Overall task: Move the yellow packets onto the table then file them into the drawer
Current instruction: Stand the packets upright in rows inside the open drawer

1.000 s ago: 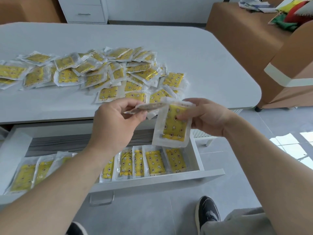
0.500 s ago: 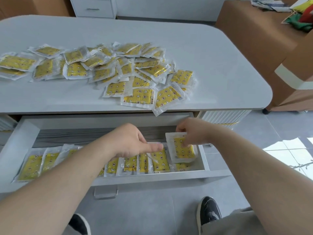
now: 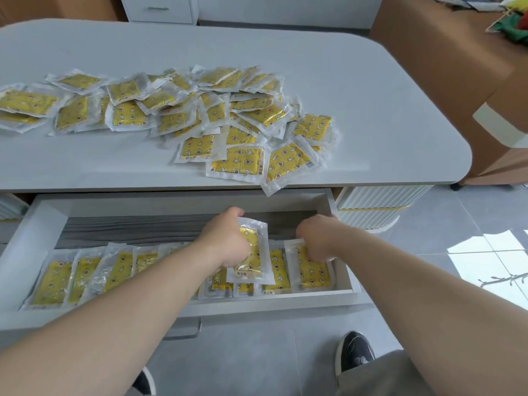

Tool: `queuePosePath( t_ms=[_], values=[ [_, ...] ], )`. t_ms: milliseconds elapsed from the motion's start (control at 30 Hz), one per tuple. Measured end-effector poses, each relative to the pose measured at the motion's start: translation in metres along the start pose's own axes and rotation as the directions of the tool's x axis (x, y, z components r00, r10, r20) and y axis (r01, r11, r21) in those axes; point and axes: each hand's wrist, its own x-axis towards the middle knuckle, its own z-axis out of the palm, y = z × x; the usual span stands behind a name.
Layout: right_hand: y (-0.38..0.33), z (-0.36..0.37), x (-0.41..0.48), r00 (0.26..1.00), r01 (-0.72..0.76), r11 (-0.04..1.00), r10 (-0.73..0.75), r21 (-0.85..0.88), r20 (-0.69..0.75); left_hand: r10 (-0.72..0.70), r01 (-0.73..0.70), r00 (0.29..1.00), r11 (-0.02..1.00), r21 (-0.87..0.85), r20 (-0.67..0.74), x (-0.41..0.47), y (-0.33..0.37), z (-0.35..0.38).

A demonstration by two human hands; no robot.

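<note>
— Where do we have our hands?

— Both are down inside the open drawer [image 3: 344, 292], which is pulled out under the near edge of the counter [image 3: 400, 110]. Our left hand [image 3: 228, 241] sits near the middle of the drawer, and its grip is closed on one yellow packet [image 3: 253, 252], held upright with its clear border standing above the row.

— And the right?

— Our right hand [image 3: 318, 238] is at about 3 o'clock from the left one, near the drawer's right wall. Its fingers are curled down onto the top edge of the last packet [image 3: 313, 270] at the right end of the row; we cannot tell whether the grip is pinching it or only pressing on it.

— How does the drawer look?

— A row of filed packets [image 3: 85, 275] runs along the front from the left end to the right, overlapping side by side, partly hidden by our forearms. Behind the row the grey drawer floor shows bare.

— What lies on the counter?

— The loose pile of yellow packets [image 3: 183, 110] spreads from 9 o'clock across to roughly the middle, overlapping one another. One packet [image 3: 288, 164] at the near edge hangs a corner over the drawer.

— Anything else in view?

— A dark shoe [image 3: 354, 352] on the grey tiled floor at 5 o'clock, and a brown cabinet [image 3: 443, 52] at 2 o'clock beside the counter.
</note>
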Motion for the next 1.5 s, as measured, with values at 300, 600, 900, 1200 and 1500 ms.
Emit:
queuePosePath(
  t_ms=[300,600,900,1200,1500],
  values=[
    [-0.007,-0.001,0.0,0.997,-0.05,0.983,0.037,-0.179,-0.075,-0.081,0.118,0.98,0.972,-0.203,0.183,0.013,0.005,0.021],
    [-0.009,-0.033,-0.018,0.997,-0.081,0.997,0.081,-0.012,0.009,-0.082,0.135,0.964,0.971,-0.199,0.253,0.021,0.008,0.058],
    [-0.004,-0.037,-0.038,0.996,-0.084,0.995,0.084,0.055,0.004,0.219,-0.302,0.95,0.827,0.474,0.223,0.021,0.011,0.064],
    [0.006,-0.045,-0.045,0.994,-0.092,0.986,0.099,0.142,-0.049,0.251,-0.309,0.948,0.587,0.748,0.195,0.008,0.024,0.059],
    [-0.004,-0.062,-0.053,0.978,-0.12,0.65,0.207,0.751,-0.024,0.234,-0.177,0.97,0.858,0.482,-0.061,-0.022,0.04,-0.023]
  ],
)
